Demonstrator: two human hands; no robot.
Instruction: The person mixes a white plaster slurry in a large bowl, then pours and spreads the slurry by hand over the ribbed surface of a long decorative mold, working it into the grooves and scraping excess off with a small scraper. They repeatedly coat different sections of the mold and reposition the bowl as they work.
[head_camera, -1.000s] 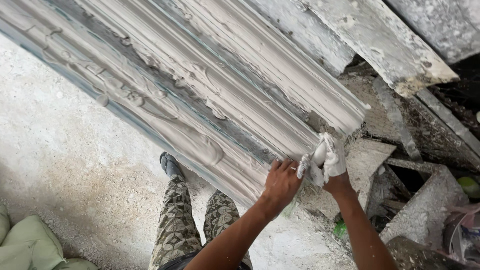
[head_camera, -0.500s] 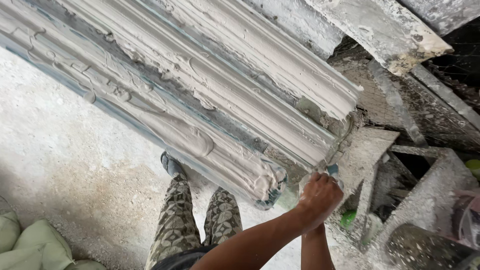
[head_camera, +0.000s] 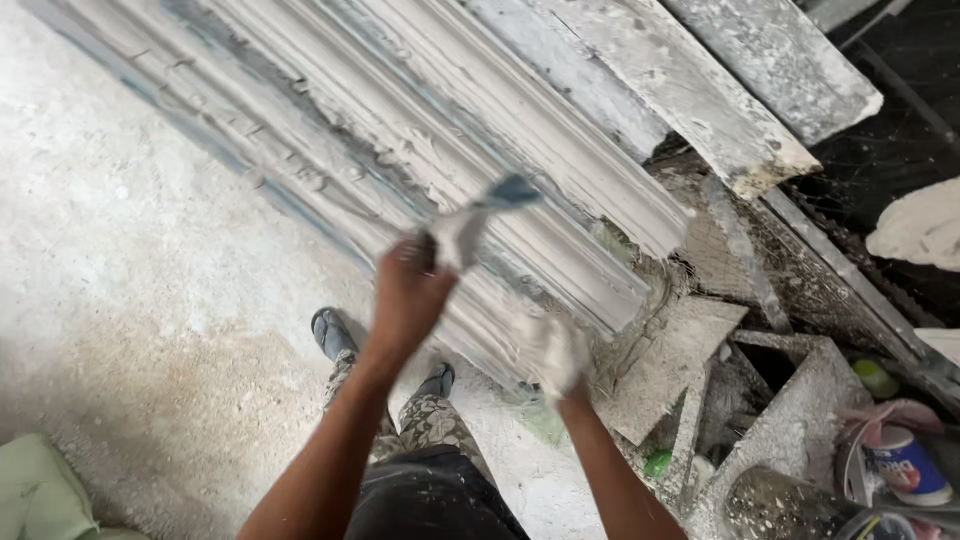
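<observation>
A long grey-white plaster moulding (head_camera: 330, 130) with ridged profiles lies diagonally across the concrete floor. My left hand (head_camera: 408, 290) is raised over its near end and grips a plaster-coated scraper (head_camera: 478, 218) with a blue tip pointing up and right. My right hand (head_camera: 553, 352) is smeared white with wet plaster and sits at the moulding's lower end, beside its cut face. It is blurred, so I cannot tell whether it holds anything.
My feet in dark sandals (head_camera: 330, 332) stand by the moulding's edge. Plaster-caked boards (head_camera: 720, 110) lean at the upper right. Broken slabs and rubble (head_camera: 690, 370) fill the right side, with a round tin (head_camera: 905, 465) and a green cushion (head_camera: 35, 490).
Both hands were together at the moulding's end. My left hand has since swung up and left with the scraper, and my right hand stays low at the end. The view has shifted.
</observation>
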